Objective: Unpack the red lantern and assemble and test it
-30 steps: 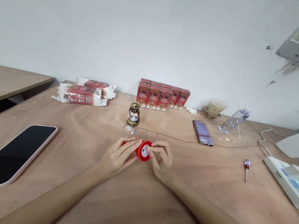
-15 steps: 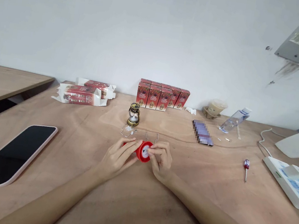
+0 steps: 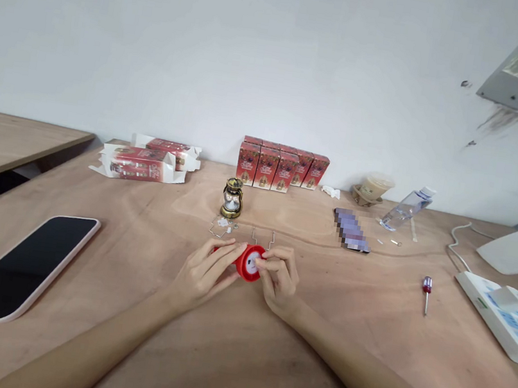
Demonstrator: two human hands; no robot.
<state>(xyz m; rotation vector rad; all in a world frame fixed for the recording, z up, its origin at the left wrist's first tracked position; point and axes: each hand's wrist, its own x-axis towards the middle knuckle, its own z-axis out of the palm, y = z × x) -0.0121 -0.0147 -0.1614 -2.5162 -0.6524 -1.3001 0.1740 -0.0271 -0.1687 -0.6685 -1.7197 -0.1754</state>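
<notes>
My left hand [image 3: 205,275] is wrapped round a red lantern [image 3: 241,265], tipped on its side with its round base turned toward me. Inside the base's red rim lies a white disc [image 3: 252,262] with a small dark spot. The fingers of my right hand [image 3: 281,280] are pinched together at the disc's right side; anything between them is too small to make out. Just beyond my hands are bent wire handles [image 3: 272,240] and small white bits [image 3: 223,222]. Behind them a black-and-gold lantern [image 3: 232,198] stands upright. Most of the red lantern's body is hidden by my left fingers.
Red boxes [image 3: 266,169] stand along the wall, with opened boxes [image 3: 139,164] to their left. A large phone [image 3: 24,269] lies at left, another phone [image 3: 351,230] at right. Further right are a bottle [image 3: 405,209], a cup [image 3: 374,186], a screwdriver [image 3: 426,293] and a power strip [image 3: 503,321].
Almost nothing differs. My right fingers have shifted very slightly at the white disc, while my left hand and the red lantern stay in place.
</notes>
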